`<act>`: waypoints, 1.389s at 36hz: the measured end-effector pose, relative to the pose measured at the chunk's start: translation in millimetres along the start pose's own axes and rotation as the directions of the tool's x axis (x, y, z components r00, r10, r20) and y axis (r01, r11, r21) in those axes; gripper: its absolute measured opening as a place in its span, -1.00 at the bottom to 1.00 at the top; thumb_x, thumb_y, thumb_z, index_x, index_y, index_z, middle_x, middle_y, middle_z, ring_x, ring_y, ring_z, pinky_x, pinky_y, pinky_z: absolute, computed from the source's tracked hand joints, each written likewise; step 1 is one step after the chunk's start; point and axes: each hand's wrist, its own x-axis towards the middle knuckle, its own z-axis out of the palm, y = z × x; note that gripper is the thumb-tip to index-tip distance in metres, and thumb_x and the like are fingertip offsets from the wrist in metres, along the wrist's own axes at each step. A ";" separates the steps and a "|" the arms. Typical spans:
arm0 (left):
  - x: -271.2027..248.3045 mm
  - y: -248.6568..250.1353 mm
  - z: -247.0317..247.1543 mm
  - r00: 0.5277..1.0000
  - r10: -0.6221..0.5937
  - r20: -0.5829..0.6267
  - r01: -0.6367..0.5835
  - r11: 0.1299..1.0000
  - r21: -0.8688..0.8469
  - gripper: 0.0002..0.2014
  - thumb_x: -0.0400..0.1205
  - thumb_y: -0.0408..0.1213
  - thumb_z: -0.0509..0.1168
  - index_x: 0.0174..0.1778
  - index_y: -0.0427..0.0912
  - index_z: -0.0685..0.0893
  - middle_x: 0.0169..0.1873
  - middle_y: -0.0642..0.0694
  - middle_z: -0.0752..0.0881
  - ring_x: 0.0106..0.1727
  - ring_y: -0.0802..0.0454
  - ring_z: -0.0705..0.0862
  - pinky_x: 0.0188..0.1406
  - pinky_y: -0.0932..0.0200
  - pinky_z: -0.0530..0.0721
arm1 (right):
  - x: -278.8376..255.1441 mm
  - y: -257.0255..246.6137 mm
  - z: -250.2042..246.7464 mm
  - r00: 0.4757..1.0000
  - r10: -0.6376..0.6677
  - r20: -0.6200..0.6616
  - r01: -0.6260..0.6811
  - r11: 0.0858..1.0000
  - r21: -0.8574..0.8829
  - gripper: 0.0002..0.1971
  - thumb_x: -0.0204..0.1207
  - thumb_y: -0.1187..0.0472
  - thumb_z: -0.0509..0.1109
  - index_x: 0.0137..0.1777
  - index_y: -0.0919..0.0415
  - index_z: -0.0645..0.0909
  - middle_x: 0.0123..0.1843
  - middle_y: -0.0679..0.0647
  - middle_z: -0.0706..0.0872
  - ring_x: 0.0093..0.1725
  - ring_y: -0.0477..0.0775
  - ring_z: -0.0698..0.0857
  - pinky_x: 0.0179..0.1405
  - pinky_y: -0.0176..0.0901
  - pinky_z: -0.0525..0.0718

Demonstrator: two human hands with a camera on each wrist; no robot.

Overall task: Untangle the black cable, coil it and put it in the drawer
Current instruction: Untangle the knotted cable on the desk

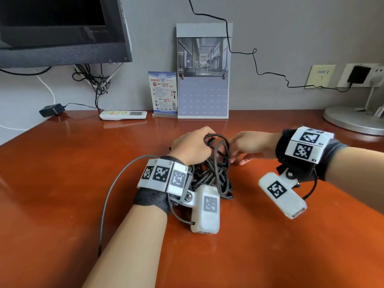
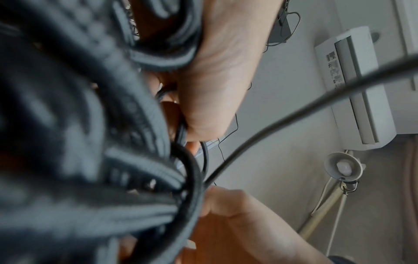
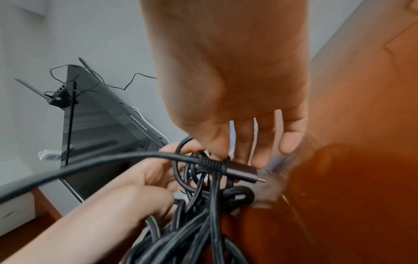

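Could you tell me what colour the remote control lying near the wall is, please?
The remote control is white; the head view shows it best.

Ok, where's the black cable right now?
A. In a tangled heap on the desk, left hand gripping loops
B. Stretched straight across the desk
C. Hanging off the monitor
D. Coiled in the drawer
A: the cable lies in a tangled heap on the desk, the left hand curled round its upper loops and the right hand reaching in beside it; no drawer is in view.

left hand [image 1: 192,146]: fingers curled, gripping tangled black cable [image 1: 216,173] | right hand [image 1: 247,147]: fingers extended, reaching left, touching the tangle
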 end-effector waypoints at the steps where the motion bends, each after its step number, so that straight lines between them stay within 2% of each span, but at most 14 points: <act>1: -1.4 0.5 -1.3 1.000 0.016 0.009 -0.016 1.000 0.005 -0.62 0.61 -0.32 0.13 0.28 0.19 0.50 -0.28 0.19 0.55 -0.07 -0.03 0.54 -0.07 0.14 0.40 | 0.1 -0.2 -1.6 1.000 -0.010 -0.018 0.010 1.000 0.014 -0.76 0.57 0.43 0.20 0.01 0.24 0.70 -0.12 0.14 0.69 -0.21 -0.02 0.61 -0.16 -0.19 0.56; 7: -3.9 2.5 -3.4 0.999 0.010 0.037 -0.011 1.000 0.014 -0.61 0.56 -0.43 0.09 0.19 0.11 0.48 -0.33 0.12 0.53 -0.15 -0.08 0.51 -0.16 0.15 0.37 | 6.3 -6.4 -0.5 0.961 -0.130 -0.245 0.030 0.927 -0.374 -0.84 0.64 0.24 0.29 -0.10 0.23 0.68 -0.36 0.06 0.62 -0.41 -0.02 0.56 -0.48 -0.35 0.50; 11: -3.7 3.4 -1.1 0.999 0.007 0.053 -0.007 1.000 -0.003 -0.59 0.56 -0.37 0.14 0.21 0.24 0.47 0.04 0.13 0.69 0.05 -0.03 0.63 -0.01 0.12 0.51 | 12.5 -13.1 -7.1 0.815 -0.426 -0.392 -0.025 0.650 -0.759 -0.83 0.64 0.34 0.19 0.02 0.29 0.63 -0.10 0.22 0.69 -0.17 0.23 0.61 -0.33 -0.15 0.47; 14: -4.3 4.0 0.3 0.999 -0.019 0.042 0.022 0.999 -0.050 -0.62 0.55 -0.36 0.14 0.09 0.30 0.43 0.06 0.21 0.67 0.11 0.04 0.63 0.08 0.11 0.54 | 15.4 -14.5 -18.7 0.700 -0.635 -0.326 -0.027 0.433 -0.901 -0.69 0.54 0.49 0.18 0.21 0.29 0.58 0.08 0.19 0.68 0.11 0.26 0.55 -0.14 -0.06 0.37; 17: -4.0 3.4 0.6 0.999 -0.014 0.036 0.016 0.998 -0.056 -0.61 0.55 -0.37 0.13 0.10 0.29 0.43 0.07 0.23 0.65 0.12 0.06 0.61 0.04 0.14 0.49 | 18.0 -12.8 -21.6 0.705 -0.593 -0.389 0.040 0.581 -0.813 -0.76 0.55 0.39 0.22 0.13 0.23 0.63 0.06 0.18 0.71 0.10 0.26 0.57 -0.11 -0.06 0.47; 19: -3.5 3.6 0.8 0.999 -0.019 0.047 0.020 0.999 -0.039 -0.59 0.54 -0.39 0.11 0.16 0.23 0.46 0.12 0.20 0.64 0.14 0.02 0.60 0.06 0.11 0.50 | 16.9 -11.8 -20.5 0.791 -0.416 -0.448 0.066 0.786 -0.614 -0.83 0.60 0.30 0.22 0.02 0.25 0.65 -0.08 0.17 0.72 -0.02 0.22 0.61 -0.13 -0.09 0.52; 23: -2.2 4.1 1.5 0.998 -0.038 0.047 0.039 0.999 -0.017 -0.61 0.58 -0.35 0.14 0.21 0.22 0.46 -0.05 0.24 0.64 -0.03 0.04 0.61 -0.02 0.13 0.51 | 8.3 -14.6 -28.2 0.942 -0.191 -0.278 0.152 0.976 -0.156 -0.79 0.64 0.32 0.16 -0.12 0.30 0.62 -0.15 0.17 0.77 -0.08 0.10 0.58 0.09 -0.01 0.55; 26: -3.5 5.9 0.3 0.998 -0.045 0.050 0.046 0.998 -0.032 -0.57 0.56 -0.38 0.12 0.20 0.26 0.46 -0.06 0.30 0.61 0.01 0.06 0.60 -0.04 0.15 0.48 | -3.3 -20.6 -46.3 0.968 -0.216 -0.128 0.220 0.975 0.016 -0.87 0.43 0.40 0.24 -0.33 0.29 0.51 -0.43 0.08 0.68 -0.21 0.16 0.55 -0.12 -0.15 0.57; 32: -6.9 9.0 -0.7 0.996 -0.024 0.086 0.027 0.999 -0.041 -0.47 0.48 -0.48 0.04 0.17 0.28 0.44 0.10 0.16 0.67 0.05 -0.01 0.62 -0.05 0.11 0.52 | -14.3 -26.0 -75.1 0.967 -0.252 0.041 0.250 0.967 0.046 -0.83 0.12 0.34 0.19 -0.31 0.34 0.55 -0.46 0.02 0.60 -0.45 -0.06 0.55 -0.43 -0.39 0.56; 39: -7.2 12.9 0.6 0.992 0.008 0.129 -0.005 1.000 -0.019 -0.45 0.53 -0.48 0.07 0.26 0.30 0.44 -0.05 0.20 0.62 0.00 0.02 0.58 -0.21 0.16 0.40 | -18.2 -28.9 -94.8 0.972 0.101 0.211 -0.051 0.972 -0.231 -0.93 -0.04 0.21 0.39 -0.51 0.16 0.62 -0.41 0.10 0.62 -0.56 -0.11 0.50 -0.56 -0.32 0.37; 42: -8.2 14.2 1.2 0.991 0.013 0.130 -0.010 1.000 -0.023 -0.45 0.53 -0.46 0.09 0.28 0.31 0.44 0.01 0.27 0.60 0.09 0.06 0.57 -0.09 0.16 0.40 | -16.6 -31.1 -87.7 0.974 0.228 -0.011 -0.159 0.640 -0.752 -0.81 0.35 0.27 0.39 -0.44 0.07 0.74 -0.43 -0.04 0.60 -0.50 -0.18 0.53 -0.41 -0.32 0.40; 45: -8.5 16.2 2.4 0.992 0.008 0.123 -0.005 1.000 -0.021 -0.46 0.54 -0.45 0.09 0.28 0.30 0.44 -0.10 0.32 0.57 0.06 0.04 0.56 -0.08 0.16 0.38 | -16.4 -39.7 -77.4 0.989 0.036 -0.141 -0.141 0.468 -0.872 -0.85 0.48 0.24 0.37 -0.26 0.11 0.74 -0.34 0.05 0.70 -0.29 -0.03 0.60 -0.31 -0.25 0.45; 47: -8.7 16.2 2.8 0.993 -0.001 0.114 0.003 1.000 -0.023 -0.46 0.52 -0.46 0.08 0.24 0.30 0.45 -0.07 0.26 0.62 0.04 0.02 0.58 -0.09 0.15 0.42 | -16.0 -42.6 -78.4 0.970 -0.165 -0.178 -0.039 0.617 -0.786 -0.84 0.46 0.29 0.37 -0.36 0.21 0.64 -0.43 0.09 0.62 -0.38 0.03 0.53 -0.39 -0.21 0.41; 50: -7.5 14.3 4.1 0.995 -0.001 0.104 0.006 0.999 -0.041 -0.45 0.48 -0.47 0.05 0.20 0.29 0.46 0.07 0.20 0.65 0.11 0.03 0.61 -0.02 0.14 0.48 | -27.2 -38.3 -92.4 0.966 -0.222 -0.130 0.177 0.942 -0.287 -0.76 0.38 0.33 0.26 -0.50 0.27 0.39 -0.63 0.06 0.38 -0.59 -0.01 0.39 -0.37 -0.24 0.52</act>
